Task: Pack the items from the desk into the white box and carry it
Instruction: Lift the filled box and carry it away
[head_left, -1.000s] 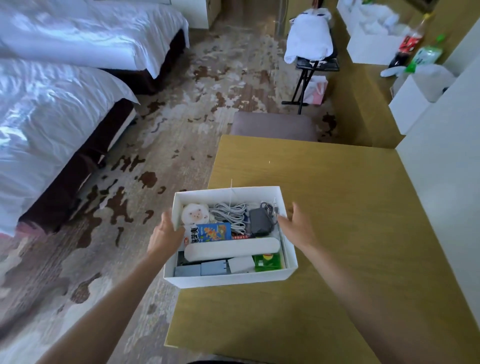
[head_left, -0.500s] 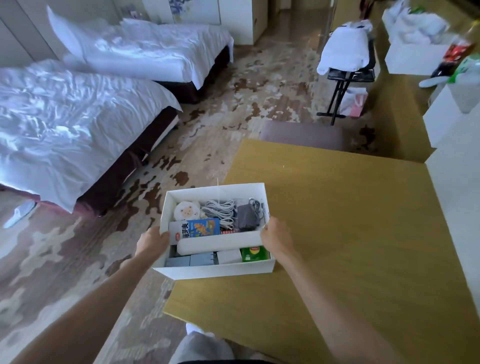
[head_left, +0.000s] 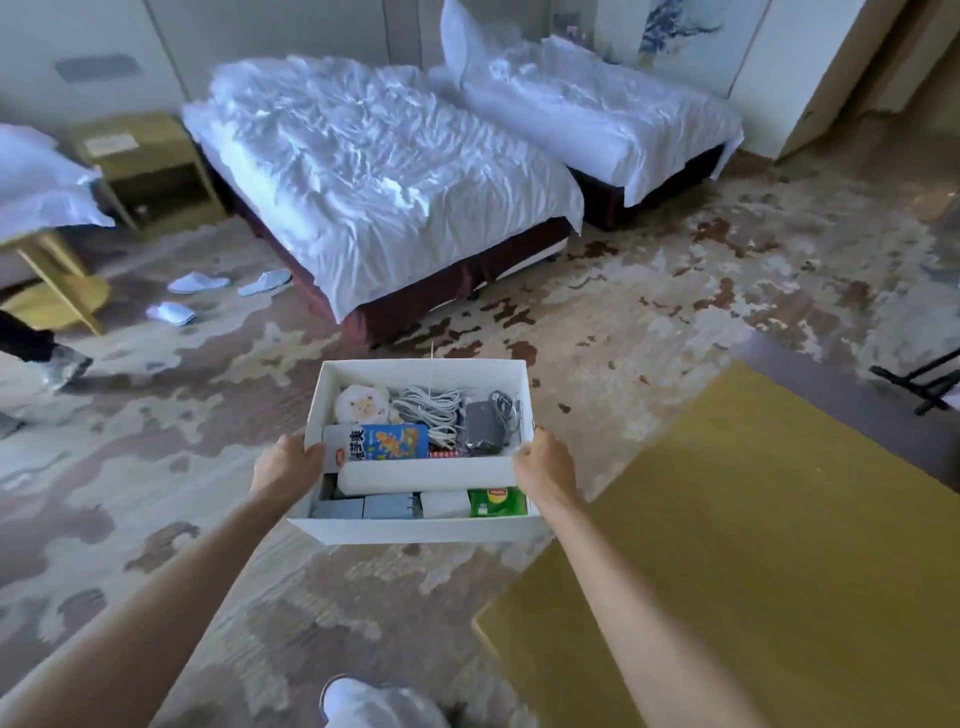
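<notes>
White cardboard is gripped on both sides, the left hand (head_left: 288, 467) clamped on the left wall and the right hand (head_left: 543, 465) on the right wall of the white box (head_left: 415, 530), which hangs over the carpet (head_left: 623, 322) just clear of the desk (head_left: 753, 545); carrying it well likely means keeping it level with even grips. Inside count one sheep plush (head_left: 362, 407), one coiled cable (head_left: 431, 413), one dark adapter (head_left: 483, 428), one blue packet (head_left: 387, 441), one long white case (head_left: 426, 474), one green tea box (head_left: 496, 501), two grey boxes (head_left: 363, 506) and one small white box (head_left: 444, 504). Beyond stand two beds (head_left: 374, 171) and three slippers (head_left: 197, 283).
</notes>
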